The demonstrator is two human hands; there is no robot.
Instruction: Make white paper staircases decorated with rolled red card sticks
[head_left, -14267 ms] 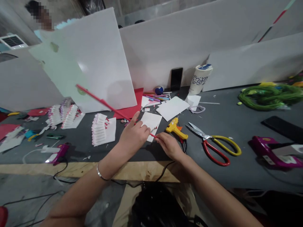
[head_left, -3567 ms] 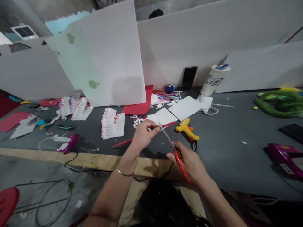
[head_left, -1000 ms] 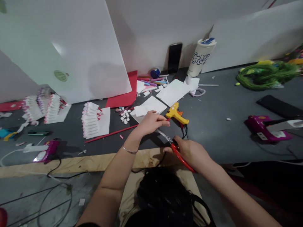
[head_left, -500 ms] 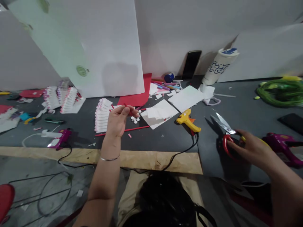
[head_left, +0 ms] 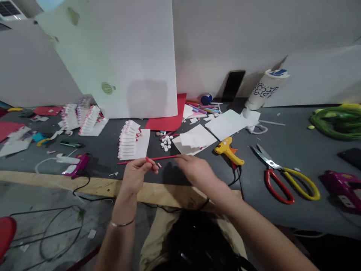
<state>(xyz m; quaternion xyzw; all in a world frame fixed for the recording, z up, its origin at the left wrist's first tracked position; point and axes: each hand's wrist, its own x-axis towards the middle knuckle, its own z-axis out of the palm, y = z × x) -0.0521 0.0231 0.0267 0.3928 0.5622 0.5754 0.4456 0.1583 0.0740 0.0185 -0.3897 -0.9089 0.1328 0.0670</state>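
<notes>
My left hand [head_left: 138, 174] is closed, pinching a short red piece [head_left: 149, 162] above the table's front part. My right hand [head_left: 194, 171] reaches across from the right, fingers together at the right end of a long thin red stick [head_left: 162, 158] lying on the table. Just behind the stick are a cluster of small white round pieces [head_left: 166, 143] and a row of white strips with pink tips [head_left: 127, 145] on white paper. Scissors [head_left: 272, 164] with one red and one yellow handle lie partly opened on the right, out of both hands.
A yellow glue gun [head_left: 229, 150], its cable over the front edge, lies right of the white papers [head_left: 197, 139]. Purple devices [head_left: 76, 165] sit at both sides. A phone [head_left: 233, 86] and a white tumbler [head_left: 265, 89] stand against the back panel.
My right hand has let go of the scissors, leaving them on the table, and moved left to the long red stick. My left hand has come down nearer the table's front edge, still holding the red piece.
</notes>
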